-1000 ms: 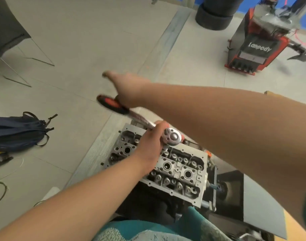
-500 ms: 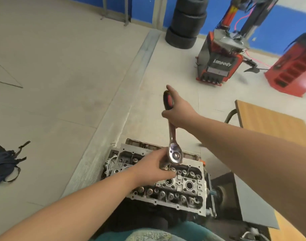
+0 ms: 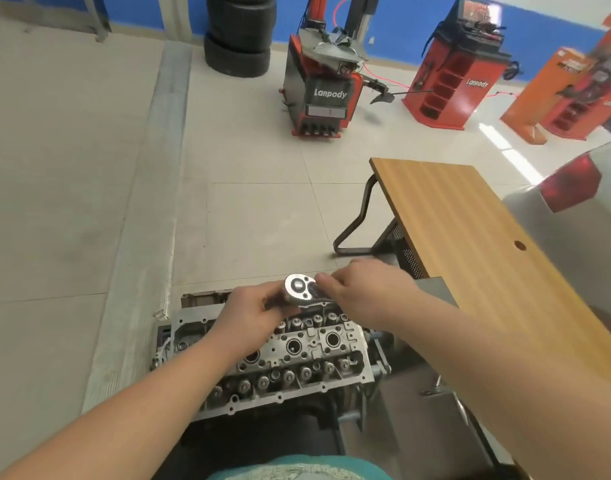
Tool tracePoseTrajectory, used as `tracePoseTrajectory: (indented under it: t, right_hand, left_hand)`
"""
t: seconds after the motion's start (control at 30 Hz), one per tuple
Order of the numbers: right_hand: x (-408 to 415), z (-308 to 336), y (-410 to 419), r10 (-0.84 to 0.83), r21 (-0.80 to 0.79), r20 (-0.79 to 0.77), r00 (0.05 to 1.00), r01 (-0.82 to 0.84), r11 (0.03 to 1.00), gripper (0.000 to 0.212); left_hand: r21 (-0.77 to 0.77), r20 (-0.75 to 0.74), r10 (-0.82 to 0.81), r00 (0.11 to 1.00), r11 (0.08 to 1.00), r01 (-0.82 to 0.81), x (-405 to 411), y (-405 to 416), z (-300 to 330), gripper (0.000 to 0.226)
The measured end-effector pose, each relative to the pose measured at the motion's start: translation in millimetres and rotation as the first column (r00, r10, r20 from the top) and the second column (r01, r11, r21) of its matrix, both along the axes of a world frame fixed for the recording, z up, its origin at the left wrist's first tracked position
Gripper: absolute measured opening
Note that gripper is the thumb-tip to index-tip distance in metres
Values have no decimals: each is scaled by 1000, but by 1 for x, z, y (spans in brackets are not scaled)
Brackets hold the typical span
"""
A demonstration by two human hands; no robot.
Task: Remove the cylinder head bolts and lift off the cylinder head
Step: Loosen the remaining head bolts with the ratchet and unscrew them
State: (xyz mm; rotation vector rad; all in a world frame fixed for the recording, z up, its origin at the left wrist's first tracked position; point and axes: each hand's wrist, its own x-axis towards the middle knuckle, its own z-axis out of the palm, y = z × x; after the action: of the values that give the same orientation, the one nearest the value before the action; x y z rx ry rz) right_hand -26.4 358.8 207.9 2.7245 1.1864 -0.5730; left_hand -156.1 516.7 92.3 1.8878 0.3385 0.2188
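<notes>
The cylinder head [image 3: 280, 358] is seen still seated on the engine block, low in the centre of the head view, its long axis running from lower left to upper right and its open valve-gear face turned up toward the camera; spark-plug wells and valve springs are lined along that axis. Above its far edge a ratchet wrench [image 3: 299, 289] is held with its round chrome head upward. Within the last second the handle has been swung from far out on the left, through straight ahead, round to the right, where it is now hidden under the right hand [image 3: 363, 292]; this is judged to be one working sweep on a head bolt at the far row, so loosening is under way and lifting is not yet possible. The socket and bolt beneath the tool cannot be made out. The left hand [image 3: 252, 313] is curled round the shaft just below the ratchet head, steadying it, while the right hand is closed over the handle beside the head. A wooden-topped table [image 3: 477, 237] stands near on the right, and a red Lanpody tyre changer [image 3: 323, 98] and stacked tyres [image 3: 240, 32] stand well apart
</notes>
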Motion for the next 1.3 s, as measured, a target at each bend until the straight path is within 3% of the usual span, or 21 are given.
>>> tracePoseTrajectory:
  t: [0.07,0.13,0.23,0.3,0.4,0.5,0.63,0.77,0.9,1.07,1.23,1.3]
  right_hand:
    - [-20,-8,9,-110,154,-285,952,158,975,46]
    - [-27,-17,17,-210,227,-367,906,306,925,53]
    - [-24,-21,26,-214,224,-422,881,330,917,67]
    - [-20,-19,31,-143,207,-440,886,255,944,65]
    - [-8,-7,42,64,134,-289,955,-26,991,57]
    - [9,10,59,252,-3,-251,935,-261,965,49]
    - [17,19,82,398,-144,-225,889,-435,889,47]
    - [20,14,85,430,-142,-211,878,-463,875,50]
    - [23,-5,55,214,111,-388,896,-185,976,57]
    - [23,-10,29,112,283,-481,870,33,959,63]
    - [45,14,22,186,510,-735,652,351,785,58]
    - [61,5,8,184,536,-738,649,400,743,47]
  left_hand:
    - [-5,20,4,1000,1000,-4,-1,1,-4,30]
    - [1,40,17,999,1000,-17,-3,1,-6,27]
    - [-25,83,86,993,996,-84,-9,1,-9,24]
    - [-58,102,143,984,989,-137,-16,0,-12,28]
    - [-134,96,175,980,978,-161,-24,-4,-9,39]
    - [-68,65,172,983,983,-168,-29,-7,-7,50]
    - [-46,33,209,977,977,-207,-33,-14,-6,29]
    - [-70,-1,297,955,953,-296,-29,-23,-4,20]
    - [-20,7,360,933,933,-360,-27,-33,-4,26]
    - [26,-39,464,885,886,-464,-19,-56,2,33]
    - [12,-96,602,792,797,-604,-7,-76,5,11]
    - [56,-73,628,775,778,-625,-3,-84,5,10]
